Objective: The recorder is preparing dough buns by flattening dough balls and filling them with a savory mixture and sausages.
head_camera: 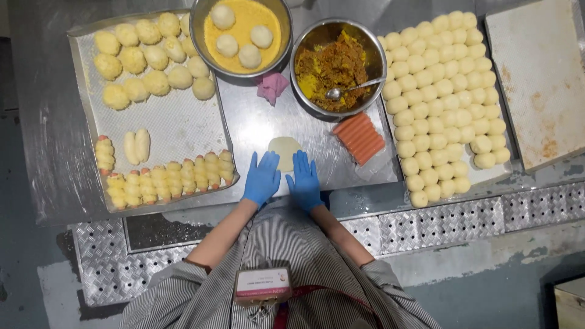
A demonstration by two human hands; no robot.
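Both gloved hands lie flat, fingers spread, clamped on nothing: the left hand [262, 178] and right hand [303, 181] press the near edge of a flattened dough disc [284, 152] on the steel table [256, 125]. Their fingertips hide the disc's near rim. Sausages [359, 137] lie just right of it, partly in a clear wrapper that is hard to make out. Beyond stand a filling bowl [339, 66] with a spoon [350, 89], a crumb bowl [242, 35] cut off at the top edge, and dough balls [445, 103]. The left tray [177, 122] holds coated pieces.
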